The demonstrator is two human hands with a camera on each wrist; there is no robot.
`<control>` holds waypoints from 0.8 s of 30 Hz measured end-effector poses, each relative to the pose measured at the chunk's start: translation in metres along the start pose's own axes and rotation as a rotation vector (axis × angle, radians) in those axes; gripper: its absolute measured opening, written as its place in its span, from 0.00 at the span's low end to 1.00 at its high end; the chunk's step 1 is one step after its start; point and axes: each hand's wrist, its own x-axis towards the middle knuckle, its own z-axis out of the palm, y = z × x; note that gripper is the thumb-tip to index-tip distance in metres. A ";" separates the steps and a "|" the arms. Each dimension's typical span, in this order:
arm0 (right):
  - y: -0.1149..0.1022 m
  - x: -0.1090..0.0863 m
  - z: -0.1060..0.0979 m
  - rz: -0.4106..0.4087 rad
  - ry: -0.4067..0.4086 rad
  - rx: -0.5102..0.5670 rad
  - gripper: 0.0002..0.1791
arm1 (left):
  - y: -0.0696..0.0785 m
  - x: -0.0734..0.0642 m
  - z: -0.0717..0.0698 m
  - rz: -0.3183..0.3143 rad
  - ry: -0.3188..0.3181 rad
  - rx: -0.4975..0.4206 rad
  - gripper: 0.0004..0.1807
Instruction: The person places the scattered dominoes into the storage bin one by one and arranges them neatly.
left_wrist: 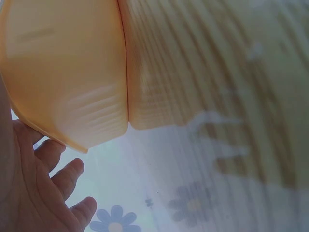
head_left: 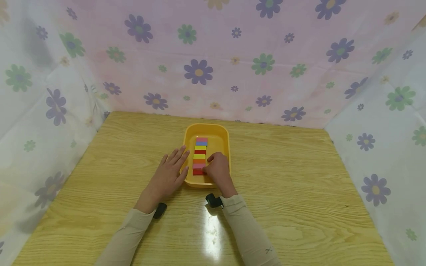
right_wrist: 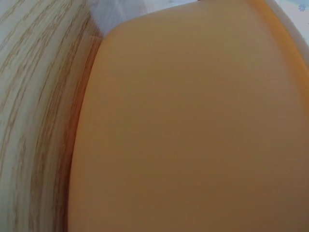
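A row of several flat coloured blocks runs lengthwise inside a yellow tray, in pink, blue, yellow, red and orange. My right hand reaches over the tray's near right side, fingers curled, thumb and fingertip pinching the right end of the red block at the near end of the row. That grip is partly covered by the hand. My left hand lies along the tray's left rim with its fingers extended. In the left wrist view, the left fingers are at the tray's edge; the right wrist view shows only the tray's outer wall.
The tray stands on a wood-grain table. Flowered curtains enclose the table at the back and both sides. Dark wrist cameras sit at both sleeve cuffs, just in front of the tray.
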 end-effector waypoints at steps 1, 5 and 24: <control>0.000 0.000 0.000 0.000 0.001 0.001 0.17 | 0.000 0.000 0.000 0.000 0.001 -0.001 0.32; 0.000 -0.001 0.000 0.002 0.000 0.007 0.17 | 0.000 0.000 0.001 0.000 0.000 -0.002 0.32; -0.006 -0.007 -0.014 0.009 -0.038 0.050 0.18 | 0.001 -0.001 0.000 -0.008 0.002 0.021 0.32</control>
